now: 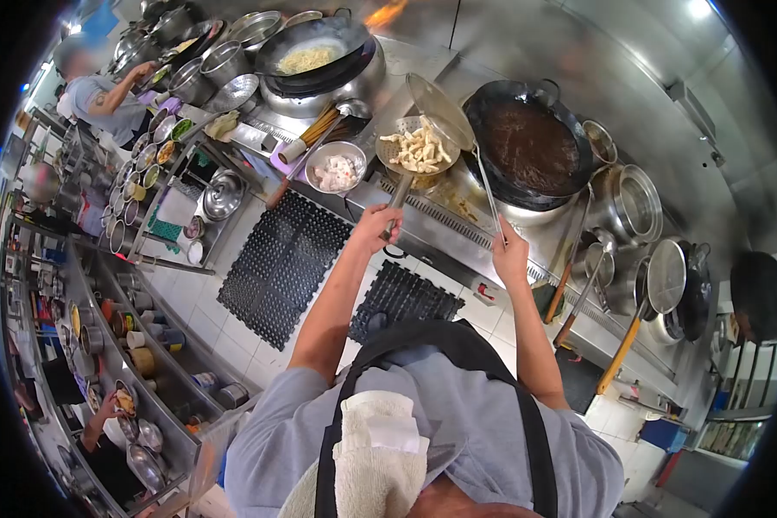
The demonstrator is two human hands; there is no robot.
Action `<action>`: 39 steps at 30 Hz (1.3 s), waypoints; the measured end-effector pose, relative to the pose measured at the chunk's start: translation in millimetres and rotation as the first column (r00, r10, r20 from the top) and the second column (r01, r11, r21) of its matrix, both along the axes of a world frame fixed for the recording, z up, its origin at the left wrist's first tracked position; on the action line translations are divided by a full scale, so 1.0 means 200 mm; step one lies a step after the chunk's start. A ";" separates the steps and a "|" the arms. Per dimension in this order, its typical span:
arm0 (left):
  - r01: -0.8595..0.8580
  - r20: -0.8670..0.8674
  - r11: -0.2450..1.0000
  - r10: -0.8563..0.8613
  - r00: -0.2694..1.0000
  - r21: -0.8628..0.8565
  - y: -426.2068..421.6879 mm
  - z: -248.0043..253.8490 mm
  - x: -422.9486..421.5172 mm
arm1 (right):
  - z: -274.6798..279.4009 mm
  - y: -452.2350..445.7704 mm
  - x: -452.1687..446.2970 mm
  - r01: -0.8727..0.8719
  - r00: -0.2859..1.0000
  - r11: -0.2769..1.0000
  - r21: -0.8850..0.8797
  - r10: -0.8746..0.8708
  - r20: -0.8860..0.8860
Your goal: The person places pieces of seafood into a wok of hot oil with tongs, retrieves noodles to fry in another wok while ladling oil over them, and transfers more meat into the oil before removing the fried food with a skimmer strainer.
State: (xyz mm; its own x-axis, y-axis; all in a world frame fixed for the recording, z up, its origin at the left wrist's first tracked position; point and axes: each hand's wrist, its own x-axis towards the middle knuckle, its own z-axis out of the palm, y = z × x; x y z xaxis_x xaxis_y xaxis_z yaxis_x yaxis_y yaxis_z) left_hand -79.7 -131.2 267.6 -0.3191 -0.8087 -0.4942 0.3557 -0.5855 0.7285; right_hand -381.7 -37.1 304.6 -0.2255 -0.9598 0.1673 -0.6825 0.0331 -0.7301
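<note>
My left hand [378,228] is wrapped round the handle of a perforated skimmer [388,155], which bears a pile of pale fried pieces [421,149]. In my right hand [510,254] is the thin metal handle of a round mesh strainer [438,105]. The strainer's mesh head is tilted beside and partly over the skimmer. To the right of both tools sits a black wok [527,142] of dark brown liquid, probably oil. A metal bowl [314,173] of pale pinkish pieces [337,172] stands left of the skimmer.
Another wok [337,39] with pale food steams at the upper left, flames behind it. Brushes [315,129] and a ladle [354,108] lie between the woks. Steel pots [637,200] and long-handled strainers [667,276] crowd the right. A co-worker [99,95] stands far left. Black mats [285,259] cover the floor.
</note>
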 end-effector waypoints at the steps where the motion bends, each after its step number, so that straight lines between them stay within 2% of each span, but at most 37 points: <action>1: -0.007 -0.013 1.000 0.007 1.000 0.000 0.02 0.00 0.01 | 0.02 0.01 -0.02 0.001 1.000 1.000 -0.027 -0.001 0.010; 3: -0.020 -0.036 1.000 0.020 0.999 -0.001 0.06 0.03 0.05 | 0.10 0.04 -0.05 0.022 0.998 0.998 -0.053 -0.019 0.053; 7: 0.035 0.098 0.986 -0.020 0.995 -0.161 0.07 0.15 0.10 | 0.28 0.11 -0.15 0.073 0.984 0.994 -0.079 -0.058 0.170; 9: 0.080 0.190 0.962 -0.031 0.981 -0.261 0.02 0.26 0.05 | 0.40 0.14 -0.17 0.083 0.983 0.995 -0.045 -0.075 0.167; 11: 0.130 0.299 0.915 -0.010 0.954 -0.382 -0.05 0.37 -0.05 | 0.45 0.15 -0.19 0.115 0.985 0.991 -0.073 -0.105 0.135; 14: 0.146 0.375 0.801 0.104 0.921 -0.580 -0.13 0.53 -0.32 | 0.42 0.14 -0.20 0.212 0.975 0.970 -0.122 -0.200 0.098; 15: 0.272 0.510 0.750 0.100 0.854 -0.603 -0.20 0.52 -0.38 | 0.42 0.14 -0.21 0.245 0.967 0.966 -0.079 -0.238 0.087; 18: 0.393 0.688 0.575 0.496 0.529 -0.717 -0.34 0.47 -0.64 | 0.32 0.11 -0.30 0.245 0.962 0.962 -0.119 -0.225 0.157; 19: 0.374 0.726 0.671 0.369 0.580 -0.640 -0.32 0.58 -0.69 | 0.31 0.09 -0.32 0.274 0.956 0.955 -0.114 -0.257 0.142; 23: 0.479 0.803 0.673 0.311 0.508 -0.564 -0.44 0.58 -0.84 | 0.23 0.05 -0.47 0.303 0.865 0.952 0.032 -0.289 0.411; 26: 0.502 0.825 0.685 0.275 0.494 -0.529 -0.49 0.56 -0.89 | 0.25 0.10 -0.56 0.310 0.877 0.950 0.038 -0.301 0.376; 27: 0.509 0.824 0.672 0.289 0.488 -0.537 -0.50 0.55 -0.90 | 0.28 0.13 -0.59 0.316 0.886 0.947 0.060 -0.318 0.337; 30: 0.527 0.824 0.649 0.314 0.471 -0.549 -0.49 0.54 -0.90 | 0.22 0.16 -0.69 0.292 0.948 0.956 -0.018 -0.287 0.133; 34: 0.525 0.812 0.633 0.334 0.478 -0.569 -0.48 0.53 -0.88 | 0.31 0.24 -0.69 0.299 0.927 0.945 -0.135 -0.321 -0.191; 35: 0.518 0.804 0.627 0.347 0.483 -0.582 -0.48 0.51 -0.87 | 0.36 0.26 -0.66 0.343 0.930 0.938 -0.049 -0.346 -0.123; 39: 0.548 0.838 0.653 0.274 0.472 -0.522 -0.46 0.58 -0.84 | 0.44 0.30 -0.57 0.340 0.925 0.936 -0.091 -0.351 -0.144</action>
State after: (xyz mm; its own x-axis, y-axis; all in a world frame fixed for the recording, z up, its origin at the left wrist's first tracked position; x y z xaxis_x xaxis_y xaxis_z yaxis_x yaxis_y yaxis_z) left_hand -248.2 -222.7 382.7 -0.2523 -0.9646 0.0769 -0.6562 0.2290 0.7190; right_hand -496.3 23.7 393.2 -0.5074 -0.8131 0.2852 -0.7422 0.2443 -0.6241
